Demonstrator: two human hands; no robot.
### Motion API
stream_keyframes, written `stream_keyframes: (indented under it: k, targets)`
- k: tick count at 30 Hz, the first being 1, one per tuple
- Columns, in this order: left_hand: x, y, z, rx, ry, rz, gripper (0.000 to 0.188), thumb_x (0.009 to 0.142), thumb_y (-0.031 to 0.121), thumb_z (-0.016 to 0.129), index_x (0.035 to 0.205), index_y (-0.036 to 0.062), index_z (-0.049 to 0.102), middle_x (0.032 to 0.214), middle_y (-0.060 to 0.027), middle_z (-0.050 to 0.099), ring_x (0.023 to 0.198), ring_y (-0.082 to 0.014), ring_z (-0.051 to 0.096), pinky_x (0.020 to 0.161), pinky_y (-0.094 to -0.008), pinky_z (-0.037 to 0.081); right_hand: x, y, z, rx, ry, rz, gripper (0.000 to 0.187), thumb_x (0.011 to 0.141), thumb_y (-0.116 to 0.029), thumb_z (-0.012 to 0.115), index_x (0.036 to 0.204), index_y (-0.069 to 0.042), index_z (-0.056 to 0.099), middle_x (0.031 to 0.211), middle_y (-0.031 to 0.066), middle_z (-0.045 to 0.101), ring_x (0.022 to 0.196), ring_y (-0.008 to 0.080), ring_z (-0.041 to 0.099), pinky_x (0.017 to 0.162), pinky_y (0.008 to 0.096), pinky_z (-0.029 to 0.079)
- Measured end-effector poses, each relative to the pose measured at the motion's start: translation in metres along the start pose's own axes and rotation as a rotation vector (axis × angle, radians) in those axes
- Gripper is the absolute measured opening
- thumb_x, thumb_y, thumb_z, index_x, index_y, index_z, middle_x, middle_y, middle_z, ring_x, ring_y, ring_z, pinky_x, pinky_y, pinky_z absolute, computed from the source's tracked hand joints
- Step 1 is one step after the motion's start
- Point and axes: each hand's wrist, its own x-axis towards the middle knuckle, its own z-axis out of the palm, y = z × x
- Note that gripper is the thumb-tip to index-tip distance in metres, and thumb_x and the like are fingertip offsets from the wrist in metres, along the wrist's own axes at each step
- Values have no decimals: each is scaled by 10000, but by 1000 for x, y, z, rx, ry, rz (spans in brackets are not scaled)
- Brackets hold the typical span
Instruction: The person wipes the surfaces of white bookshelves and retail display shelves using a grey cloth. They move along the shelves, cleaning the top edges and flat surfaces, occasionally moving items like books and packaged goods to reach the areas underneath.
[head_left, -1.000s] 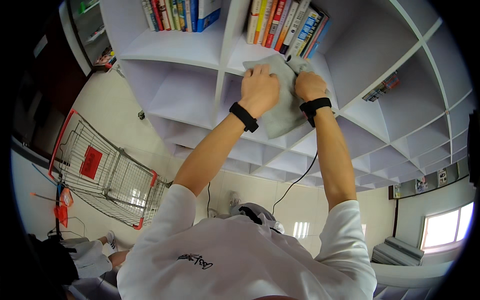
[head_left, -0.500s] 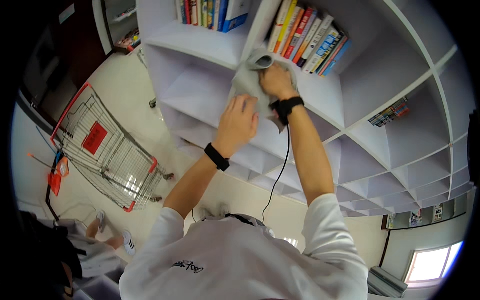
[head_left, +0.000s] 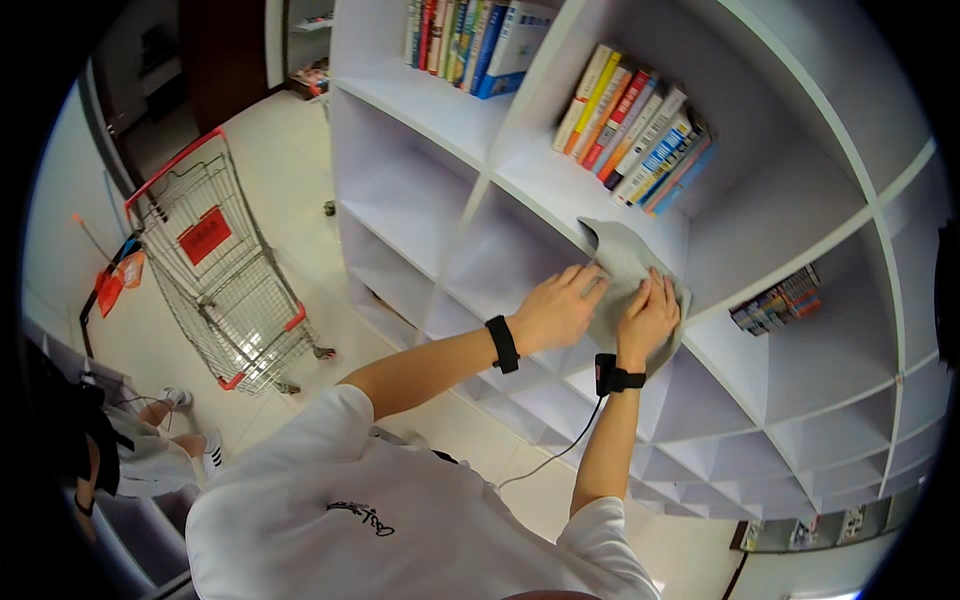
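A grey cloth drapes over the front edge of a white shelf, below a row of books. My right hand grips it near its right side, fingers pressed together over the fabric. At the cloth's left edge is my left hand, its bent fingers closed on the fabric; the thumb side is partly hidden. Each wrist wears a black band, and a dark cable runs down from the small black device at the right one.
Leaning books fill part of the compartment above the cloth, with more books to its left. Small books stand at right. A red-handled shopping cart is on the floor at left. Another person's legs show at lower left.
Both hands and the cloth have shifted away from the compartment divider to the right, along the shelf's front edge. The cloth is spread flatter. My view has turned, moving the shelves and cart.
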Motion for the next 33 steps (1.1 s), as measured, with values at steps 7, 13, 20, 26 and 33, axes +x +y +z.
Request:
stream_keyframes:
  k: [7, 13, 20, 26, 33]
  targets:
    - [-21, -9, -33, -187, 91, -140, 601, 843, 64, 567, 1414, 13, 386, 1365, -234, 434, 1138, -412, 537, 899, -429, 499, 14, -92, 29, 408, 32, 56, 282, 979, -201, 484, 1105, -73, 700, 1134, 86, 679, 1175, 291, 547, 1018, 419, 340]
    - [-30, -68, -121, -58, 202, -12, 577, 871, -13, 470, 1435, -6, 351, 1312, -258, 500, 1183, -453, 490, 980, -482, 425, 31, -219, 40, 979, 237, 155, 310, 998, -171, 454, 1161, 2, 652, 1195, 152, 649, 1175, 306, 543, 996, 396, 410]
    - [-5, -170, -217, -77, 276, 168, 572, 908, -24, 429, 1465, -7, 300, 1433, -297, 370, 1299, -462, 396, 1065, -449, 364, 90, -330, 84, 1142, 222, 201, 295, 1003, -146, 457, 1167, 25, 634, 1218, 148, 636, 1154, 295, 554, 978, 368, 422]
    - [39, -250, -211, -360, 117, 116, 617, 863, -22, 457, 1449, -33, 264, 1413, -306, 391, 1304, -442, 395, 1063, -471, 359, 134, -324, 130, 488, 171, -28, 268, 969, -157, 499, 1102, 17, 656, 1087, 201, 670, 1061, 362, 599, 923, 404, 462]
    - [39, -299, -184, 294, -116, 232, 415, 836, 240, 589, 1198, 37, 581, 1208, -86, 612, 1221, -245, 503, 1056, -413, 322, 132, -287, 167, 74, -624, 3, 276, 961, -204, 438, 1050, -6, 608, 984, 284, 646, 949, 482, 597, 847, 540, 465]
